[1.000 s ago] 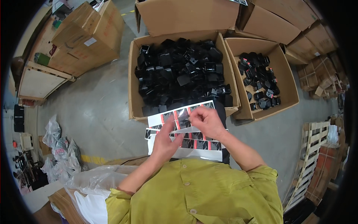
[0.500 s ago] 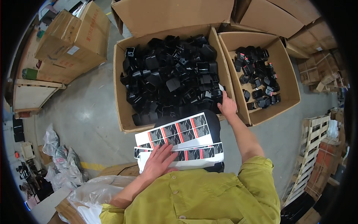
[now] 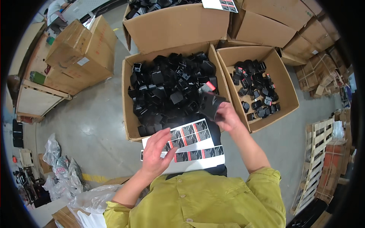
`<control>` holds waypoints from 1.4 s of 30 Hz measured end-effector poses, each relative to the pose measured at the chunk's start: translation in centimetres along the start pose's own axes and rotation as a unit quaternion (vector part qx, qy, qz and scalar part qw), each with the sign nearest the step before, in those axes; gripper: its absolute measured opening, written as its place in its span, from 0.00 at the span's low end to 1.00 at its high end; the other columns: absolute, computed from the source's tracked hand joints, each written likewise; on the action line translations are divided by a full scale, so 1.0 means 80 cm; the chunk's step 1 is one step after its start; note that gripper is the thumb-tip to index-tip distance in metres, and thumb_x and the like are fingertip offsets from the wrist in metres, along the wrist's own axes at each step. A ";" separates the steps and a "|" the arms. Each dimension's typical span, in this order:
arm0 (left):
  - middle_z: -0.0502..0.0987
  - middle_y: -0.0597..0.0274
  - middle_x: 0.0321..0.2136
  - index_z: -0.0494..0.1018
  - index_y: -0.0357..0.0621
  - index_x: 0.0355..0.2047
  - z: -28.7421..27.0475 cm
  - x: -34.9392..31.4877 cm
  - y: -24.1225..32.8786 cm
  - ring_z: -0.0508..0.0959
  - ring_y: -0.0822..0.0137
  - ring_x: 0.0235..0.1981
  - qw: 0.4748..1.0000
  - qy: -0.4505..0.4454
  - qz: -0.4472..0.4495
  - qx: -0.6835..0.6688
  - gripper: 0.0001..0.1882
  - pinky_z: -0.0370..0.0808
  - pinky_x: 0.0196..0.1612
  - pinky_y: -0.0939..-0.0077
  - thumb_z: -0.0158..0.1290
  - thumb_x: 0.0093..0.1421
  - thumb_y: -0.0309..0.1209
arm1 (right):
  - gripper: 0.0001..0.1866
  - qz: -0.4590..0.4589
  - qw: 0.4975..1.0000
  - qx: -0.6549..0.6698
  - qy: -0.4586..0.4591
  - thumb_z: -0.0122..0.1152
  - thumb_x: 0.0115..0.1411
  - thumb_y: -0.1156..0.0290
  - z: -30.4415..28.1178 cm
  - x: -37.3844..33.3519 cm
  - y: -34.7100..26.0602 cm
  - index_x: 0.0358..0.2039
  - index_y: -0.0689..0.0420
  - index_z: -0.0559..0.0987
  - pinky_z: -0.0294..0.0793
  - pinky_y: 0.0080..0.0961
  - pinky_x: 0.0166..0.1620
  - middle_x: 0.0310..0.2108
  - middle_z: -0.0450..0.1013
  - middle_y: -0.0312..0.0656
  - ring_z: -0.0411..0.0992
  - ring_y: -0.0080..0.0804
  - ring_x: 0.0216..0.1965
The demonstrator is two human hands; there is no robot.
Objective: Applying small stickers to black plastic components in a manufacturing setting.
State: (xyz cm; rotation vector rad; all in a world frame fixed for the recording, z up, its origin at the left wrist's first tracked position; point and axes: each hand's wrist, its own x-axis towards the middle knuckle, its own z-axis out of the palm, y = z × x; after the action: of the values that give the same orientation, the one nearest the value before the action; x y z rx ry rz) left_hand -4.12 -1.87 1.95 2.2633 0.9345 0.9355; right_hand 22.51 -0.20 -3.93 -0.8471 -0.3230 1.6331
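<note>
My right hand point(image 3: 229, 117) grips a black plastic part point(image 3: 210, 106), a hollow boxy piece, held above the near right corner of a large cardboard box point(image 3: 127, 102). Many similar black pieces point(image 3: 176, 97) fill that box. A red and grey label point(image 3: 208, 87) shows just beyond the held part; whether it is stuck to that part I cannot tell. My left hand point(image 3: 154, 154), thumb and fingers apart and holding nothing, is over the left side of white sheets of stickers point(image 3: 195, 161) on my lap. The stickers are black and red, set in rows, and my fingers hide some of them.
Right of the large box stands another cardboard box point(image 3: 292, 93) with fewer black pieces, some bearing red labels. Beyond its raised flap, another box holds black parts point(image 3: 152, 7) and a sticker sheet point(image 3: 220, 4). A wooden pallet point(image 3: 313, 159) leans at right; plastic bags point(image 3: 62, 167) lie left.
My right hand has drawn a black part up from the box's right side, toward me. My left hand has lifted off the sticker sheets. The view has shifted, showing more at the far end.
</note>
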 end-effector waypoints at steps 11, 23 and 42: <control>0.71 0.53 0.40 0.67 0.38 0.41 -0.002 0.027 0.032 0.71 0.55 0.43 0.971 -0.044 0.172 0.161 0.21 0.68 0.46 0.62 0.57 0.46 0.29 | 0.28 0.009 0.935 -0.350 0.054 0.54 0.49 0.80 0.112 -0.047 0.021 0.51 0.66 0.57 0.72 0.21 0.19 0.20 0.70 0.43 0.70 0.27 0.16; 0.72 0.64 0.38 0.64 0.34 0.44 -0.054 -0.011 0.045 0.69 0.78 0.39 0.815 0.007 -0.279 -0.508 0.15 0.65 0.45 0.83 0.38 0.63 0.32 | 0.03 -0.094 0.949 -0.274 -0.121 0.56 0.54 0.76 0.179 -0.146 0.016 0.28 0.62 0.73 0.65 0.11 0.28 0.25 0.68 0.32 0.64 0.13 0.26; 0.72 0.63 0.36 0.64 0.34 0.44 -0.042 -0.025 0.043 0.69 0.77 0.37 0.875 0.001 -0.250 -0.415 0.15 0.66 0.43 0.83 0.39 0.63 0.32 | 0.06 -0.037 0.940 -0.339 -0.008 0.58 0.52 0.74 0.176 -0.136 0.040 0.26 0.64 0.75 0.65 0.11 0.20 0.17 0.70 0.34 0.65 0.14 0.17</control>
State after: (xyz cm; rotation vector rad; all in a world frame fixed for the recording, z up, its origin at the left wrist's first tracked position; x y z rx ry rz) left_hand -6.35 -4.90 5.57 1.2153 0.8313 0.8624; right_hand 10.90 -7.85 7.65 -1.3123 -0.9531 1.4626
